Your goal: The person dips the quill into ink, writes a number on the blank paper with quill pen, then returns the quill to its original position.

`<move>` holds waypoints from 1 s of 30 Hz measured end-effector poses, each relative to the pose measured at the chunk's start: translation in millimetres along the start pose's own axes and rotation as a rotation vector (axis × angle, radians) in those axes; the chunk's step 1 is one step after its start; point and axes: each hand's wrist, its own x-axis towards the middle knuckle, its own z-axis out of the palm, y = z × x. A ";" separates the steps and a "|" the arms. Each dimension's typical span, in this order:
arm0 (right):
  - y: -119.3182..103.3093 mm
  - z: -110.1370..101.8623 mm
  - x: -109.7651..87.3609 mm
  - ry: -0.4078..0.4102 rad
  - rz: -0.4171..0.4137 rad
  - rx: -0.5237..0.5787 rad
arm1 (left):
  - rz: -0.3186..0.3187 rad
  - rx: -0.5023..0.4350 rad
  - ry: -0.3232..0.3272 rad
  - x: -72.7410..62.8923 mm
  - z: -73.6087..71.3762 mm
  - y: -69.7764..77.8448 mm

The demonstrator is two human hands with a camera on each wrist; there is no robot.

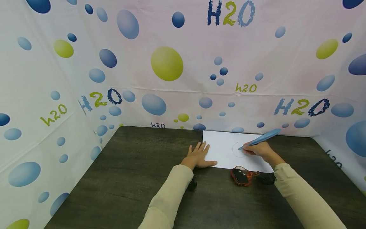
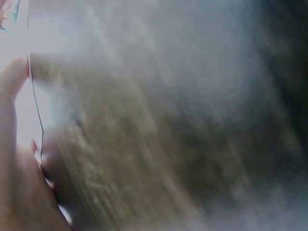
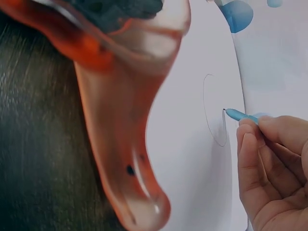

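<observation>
Pen: the blue pen [image 1: 263, 137] is held at a slant over the white sheet [image 1: 220, 146], with its point on the paper. The head view shows its whole broad shaft; the right wrist view shows only the tip end.
Right hand: the fingers of the right hand [image 1: 261, 149] pinch the pen near its point.
Drawn line: a thin curved outline [image 3: 204, 98], faint in the head view. The right wrist view shows it open at the top, one end at the pen's point.
Left hand: the left hand [image 1: 198, 157] lies with fingers spread at the sheet's left edge, thumb along the near edge. The left wrist view is mostly blurred table [image 1: 143, 175].
Orange object: a translucent orange object [image 1: 241, 176] with a dark centre, by the near edge. The right wrist view enlarges its round-ended handle.
</observation>
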 end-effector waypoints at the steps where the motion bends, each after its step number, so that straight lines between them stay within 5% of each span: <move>1: -0.2 0.2 0.4 -0.006 -0.004 -0.001 | 0.004 0.003 0.005 -1.3 -0.7 0.3; 30: -3.7 8.3 -3.5 -0.106 -0.028 -0.077 | 0.010 0.005 0.000 -3.7 -0.4 0.6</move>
